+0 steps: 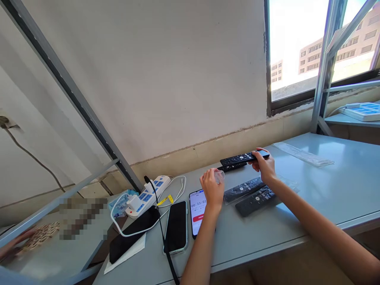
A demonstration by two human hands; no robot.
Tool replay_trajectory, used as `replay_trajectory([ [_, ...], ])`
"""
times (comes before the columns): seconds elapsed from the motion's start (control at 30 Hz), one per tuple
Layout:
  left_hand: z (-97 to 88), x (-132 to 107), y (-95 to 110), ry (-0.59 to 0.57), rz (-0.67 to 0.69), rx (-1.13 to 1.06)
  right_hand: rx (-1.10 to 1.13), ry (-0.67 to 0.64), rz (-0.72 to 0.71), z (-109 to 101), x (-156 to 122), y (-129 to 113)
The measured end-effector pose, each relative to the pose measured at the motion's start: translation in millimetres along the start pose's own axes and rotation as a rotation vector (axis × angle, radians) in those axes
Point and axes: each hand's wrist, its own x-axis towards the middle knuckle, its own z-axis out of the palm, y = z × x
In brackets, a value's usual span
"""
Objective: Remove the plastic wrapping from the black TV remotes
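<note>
A black remote control (237, 159) is gripped at its right end by my right hand (263, 165), held over the back of the desk. Just under it lies another dark remote (233, 166), partly covered. My left hand (211, 186) is closed on a piece of clear plastic (219, 176), above the top of a lit phone (197, 209) whose screen shows a running timer. Between my forearms, two more remotes, one farther back (245, 189) and one nearer (255, 200), rest on the desk in clear plastic sleeves.
A flat clear plastic sleeve (303, 153) lies at the back right. On the left are a white power strip (148, 196) with cables, a dark-screened phone (176, 225) and a black flat object (133, 233). Metal bed-frame bars and a wall bound the desk (314, 190). Another person's arm (18, 243) shows far left.
</note>
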Motion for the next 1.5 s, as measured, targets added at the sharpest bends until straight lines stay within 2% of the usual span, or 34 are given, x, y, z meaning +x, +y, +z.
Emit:
replay_trajectory([
  [0.13, -2.4, 4.8, -5.5, 0.040, -0.034, 0.014, 0.045, -0.021, -0.004, 0.9, -1.4, -2.9],
  [0.27, -4.2, 9.1, -12.6, 0.083, -0.067, 0.033, 0.037, -0.069, -0.099, 4.4, -5.5, -3.7],
  [0.6, -6.7, 11.8, -15.4, 0.092, -0.048, -0.012, -0.150, -0.299, -0.537, 7.4, -23.2, -0.5],
  [0.73, -8.0, 12.2, -14.9, 0.075, -0.041, -0.038, -0.167, -0.243, -0.619, 8.0, -25.8, -0.3],
  [0.9, -8.5, 12.4, -16.0, 0.054, -0.042, -0.070, -0.074, -0.008, -0.716, 9.0, -23.9, -3.8],
  [1.0, -8.2, 12.8, -17.1, 0.022, -0.028, -0.089, -0.193, 0.062, -0.849, 4.4, -21.3, -10.9],
  [1.07, -7.8, 12.9, -17.7, 0.005, -0.023, -0.097, -0.306, 0.068, -0.922, -0.1, -19.3, -15.1],
  [1.17, -7.4, 12.3, -17.4, 0.007, -0.038, -0.100, -0.391, -0.015, -0.976, -5.1, -17.6, -16.5],
  [1.3, -8.3, 10.1, -13.8, 0.022, -0.034, -0.108, -0.343, -0.081, -0.894, -1.9, -20.1, -11.8],
  [1.37, -8.9, 8.6, -10.9, 0.013, -0.008, -0.101, -0.203, -0.075, -0.739, 3.0, -21.9, -10.3],
  [1.5, -7.3, 4.8, -5.1, -0.011, 0.028, -0.057, 0.018, 0.021, -0.344, 9.5, -20.5, -13.0],
])
